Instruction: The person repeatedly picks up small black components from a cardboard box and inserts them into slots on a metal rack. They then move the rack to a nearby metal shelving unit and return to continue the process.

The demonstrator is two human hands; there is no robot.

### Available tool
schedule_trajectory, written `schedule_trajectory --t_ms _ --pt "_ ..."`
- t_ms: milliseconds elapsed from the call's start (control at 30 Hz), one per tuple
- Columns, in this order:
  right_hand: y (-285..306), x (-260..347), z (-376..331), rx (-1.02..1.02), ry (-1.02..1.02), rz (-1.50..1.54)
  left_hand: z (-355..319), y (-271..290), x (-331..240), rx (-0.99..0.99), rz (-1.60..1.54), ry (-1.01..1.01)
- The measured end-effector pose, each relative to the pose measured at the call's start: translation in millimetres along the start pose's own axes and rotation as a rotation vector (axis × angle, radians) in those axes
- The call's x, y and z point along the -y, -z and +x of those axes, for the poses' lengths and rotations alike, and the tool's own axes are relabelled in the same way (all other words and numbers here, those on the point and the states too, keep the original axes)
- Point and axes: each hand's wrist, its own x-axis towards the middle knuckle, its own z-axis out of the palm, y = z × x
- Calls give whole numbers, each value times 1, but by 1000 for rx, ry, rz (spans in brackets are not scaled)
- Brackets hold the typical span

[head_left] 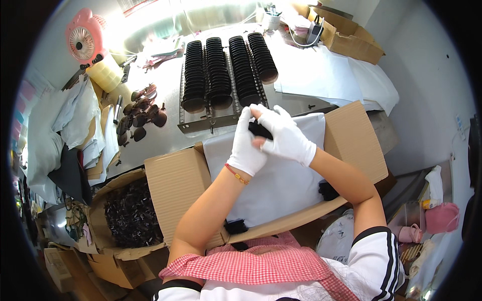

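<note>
My left hand (248,148) and my right hand (286,134), both in white gloves with some bare fingertips, meet above an open cardboard box (179,185). Their fingers are bent toward each other and touch at the tips. A black tuft-like thing (261,129) shows in the gap between them; whether it is held or lies behind is unclear. Anything thin in the fingers is hidden. White sheeting (273,193) lines the box beneath. Just beyond my hands, a metal rack (208,123) carries rows of dark round lenses (219,75).
Loose tinted lenses (143,116) lie left of the rack beside a marker pen (118,109). A carton of dark clear pieces (133,215) stands at lower left. Black bristly tufts (236,226) sit at the box's near edge. A pink fan (85,37) stands at the back left; white paper (321,75) lies right.
</note>
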Motion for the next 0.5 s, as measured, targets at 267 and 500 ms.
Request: schedule_trajectory --t_ms 267,500 --pt "8 -128 61 -145 -445 47 17 14 -10 -308 991 -244" --pt "13 -154 110 362 -420 399 53 31 -18 -344 1748 -571"
